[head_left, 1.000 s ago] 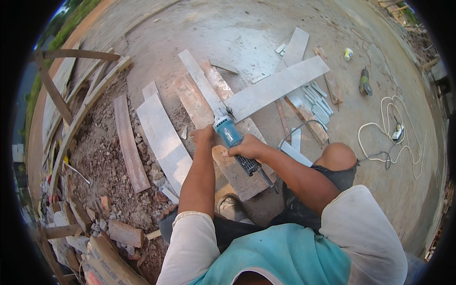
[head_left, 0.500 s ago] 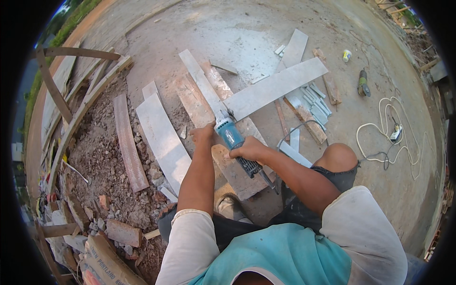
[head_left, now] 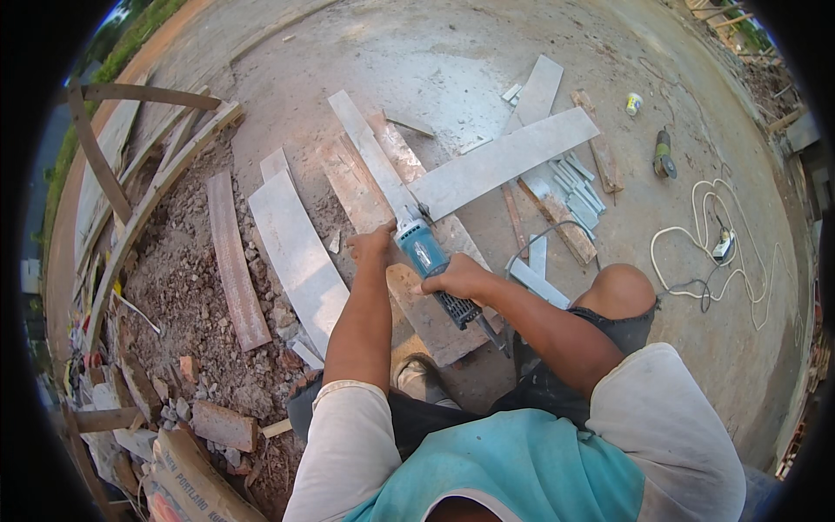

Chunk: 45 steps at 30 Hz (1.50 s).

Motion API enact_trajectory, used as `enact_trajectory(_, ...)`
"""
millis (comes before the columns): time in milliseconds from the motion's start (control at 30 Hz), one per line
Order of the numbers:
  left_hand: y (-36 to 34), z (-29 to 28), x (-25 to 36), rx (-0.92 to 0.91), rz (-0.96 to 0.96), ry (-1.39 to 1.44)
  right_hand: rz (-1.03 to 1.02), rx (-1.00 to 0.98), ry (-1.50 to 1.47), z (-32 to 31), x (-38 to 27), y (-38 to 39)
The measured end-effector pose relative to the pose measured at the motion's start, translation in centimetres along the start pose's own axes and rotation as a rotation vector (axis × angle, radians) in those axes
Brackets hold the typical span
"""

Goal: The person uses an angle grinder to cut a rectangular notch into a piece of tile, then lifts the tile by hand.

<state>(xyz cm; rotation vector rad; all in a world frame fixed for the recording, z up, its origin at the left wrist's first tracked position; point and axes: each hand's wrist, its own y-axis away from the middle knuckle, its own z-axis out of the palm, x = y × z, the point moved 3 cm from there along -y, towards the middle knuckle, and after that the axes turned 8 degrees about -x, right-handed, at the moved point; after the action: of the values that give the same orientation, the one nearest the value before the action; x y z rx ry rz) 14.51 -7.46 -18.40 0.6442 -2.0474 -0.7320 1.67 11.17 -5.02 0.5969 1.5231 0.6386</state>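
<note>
My right hand (head_left: 448, 278) is closed round the body of a teal angle grinder (head_left: 422, 248), its head and blade at the junction of a narrow grey strip (head_left: 361, 130) and a wider grey strip (head_left: 513, 157) crossing to the right. My left hand (head_left: 370, 244) is beside the grinder's head, fingers curled; what they grip is hidden. Both strips lie over dusty boards (head_left: 435, 322). A black cord leaves the grinder's rear. Another broad pale plank (head_left: 296, 252) lies just left of my left hand.
A wooden frame (head_left: 104, 157), rubble (head_left: 217, 374) and a paper sack (head_left: 196, 487) are at left. Cut offcuts (head_left: 578, 196), a green grinder (head_left: 664, 152), a small tub (head_left: 634, 103), coiled cord (head_left: 696, 235) and a power socket (head_left: 724, 246) lie at right, near my bent knee (head_left: 622, 291).
The teal grinder and my right hand have shifted very slightly right. The wide strip's far end sits slightly lower in the picture. My left hand stays nearly in place.
</note>
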Motion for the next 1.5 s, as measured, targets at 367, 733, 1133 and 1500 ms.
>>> enact_trajectory(367,0.7,-0.5,0.2,0.032,0.001,-0.002,0.022,0.001,0.022,0.1,0.3,0.4)
enact_trajectory(733,1.5,-0.2,0.5,0.014,0.010,0.014,0.030,0.010,0.045,0.3,1.7,0.7)
enact_trajectory(1133,0.9,-1.2,0.2,0.005,0.027,-0.011,-0.180,-0.004,-0.059,0.0,-2.8,-2.2)
enact_trajectory(1500,0.3,-1.1,-0.4,0.051,0.056,-0.118,-0.119,0.035,-0.027,-0.7,-3.0,-7.1)
